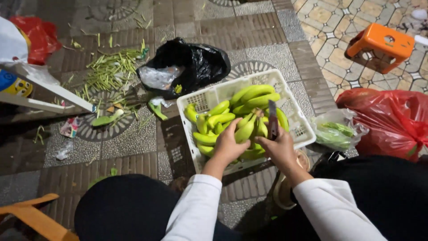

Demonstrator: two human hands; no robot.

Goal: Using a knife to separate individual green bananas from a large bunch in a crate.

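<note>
A white plastic crate [203,99] on the paved ground holds several bunches of green bananas [252,96]. My left hand [228,145] grips a yellow-green banana bunch [246,129] over the crate. My right hand [278,149] holds a knife [272,118] with its blade pointing up, close to the stem of that bunch. Both arms wear white sleeves, and my dark-clothed knees frame the crate.
A black plastic bag [196,64] lies behind the crate, with green stalk trimmings [109,69] scattered to its left. A red bag [390,120] and a clear bag of greens [336,129] sit to the right. An orange stool [381,42] stands far right.
</note>
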